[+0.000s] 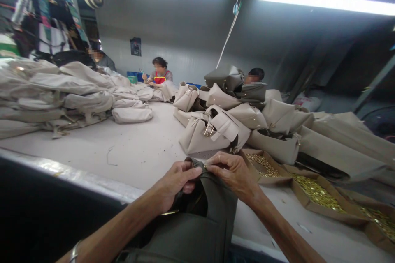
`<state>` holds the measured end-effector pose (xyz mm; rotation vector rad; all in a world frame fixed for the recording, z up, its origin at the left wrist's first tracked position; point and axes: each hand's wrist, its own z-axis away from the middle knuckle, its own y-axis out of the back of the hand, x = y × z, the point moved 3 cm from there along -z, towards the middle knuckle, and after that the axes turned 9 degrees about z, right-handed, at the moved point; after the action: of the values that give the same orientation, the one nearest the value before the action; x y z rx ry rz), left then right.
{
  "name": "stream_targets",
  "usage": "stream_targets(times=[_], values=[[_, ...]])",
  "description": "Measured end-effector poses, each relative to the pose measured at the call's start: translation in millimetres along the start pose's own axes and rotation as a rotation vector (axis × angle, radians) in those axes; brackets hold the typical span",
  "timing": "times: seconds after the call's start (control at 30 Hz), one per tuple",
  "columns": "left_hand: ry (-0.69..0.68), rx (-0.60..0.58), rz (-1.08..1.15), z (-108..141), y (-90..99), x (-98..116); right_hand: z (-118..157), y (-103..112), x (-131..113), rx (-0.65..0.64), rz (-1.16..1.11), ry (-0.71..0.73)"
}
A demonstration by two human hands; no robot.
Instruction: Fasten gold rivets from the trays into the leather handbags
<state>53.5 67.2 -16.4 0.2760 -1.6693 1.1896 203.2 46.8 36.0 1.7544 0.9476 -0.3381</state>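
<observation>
A dark grey-green handbag point(188, 234) hangs at the table's front edge, its mouth open toward me. My left hand point(180, 178) pinches the bag's upper edge between thumb and fingers. Right beside it, my right hand point(230, 172) is closed at the same edge, thumb and forefinger together on a tiny gold-coloured fitting point(205, 167). The fingers hide most of that fitting, so its exact kind does not show. A silver bracelet point(74, 251) circles my left wrist.
Cardboard trays point(304, 203) of small gold-coloured metal pieces stand to the right. Beige handbags point(203, 135) are heaped behind them. Another beige pile point(83, 90) covers the table's left. Co-workers, including a person in a red apron point(159, 79), sit at the far side.
</observation>
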Motion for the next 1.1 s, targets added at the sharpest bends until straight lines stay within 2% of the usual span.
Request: stream_targets(times=[0.13, 0.27, 0.37, 0.5, 0.6, 0.77, 0.97, 1.1], values=[[-0.008, -0.019, 0.004, 0.0, -0.2, -0.3, -1.5, 0.9, -7.1, -0.005, 0.13, 0.064], [-0.023, -0.018, -0.014, -0.4, 0.6, -0.5, -5.1, 2.9, -17.3, -0.072, 0.286, 0.144], [-0.038, -0.026, -0.017, -0.5, 1.1, 0.0, -9.5, 4.6, -18.2, -0.12, 0.31, 0.123], [-0.04, -0.048, -0.011, -2.1, 1.4, 1.3, -17.1, 4.3, -8.3, -0.204, 0.249, 0.014], [-0.052, -0.036, -0.004, -3.1, 1.1, 3.1, -21.8, 4.6, -3.7, -0.24, 0.222, 0.024], [-0.047, -0.008, -0.023, -2.5, -0.5, 3.7, -21.3, 6.5, -3.9, -0.226, 0.169, 0.153], [-0.051, 0.021, -0.04, -1.4, -1.4, 2.8, -21.2, -1.4, 13.6, -0.254, -0.115, 0.0], [-0.06, 0.021, -0.047, -0.1, -3.2, 3.8, -23.9, -2.5, 13.3, -0.253, -0.126, 0.028]])
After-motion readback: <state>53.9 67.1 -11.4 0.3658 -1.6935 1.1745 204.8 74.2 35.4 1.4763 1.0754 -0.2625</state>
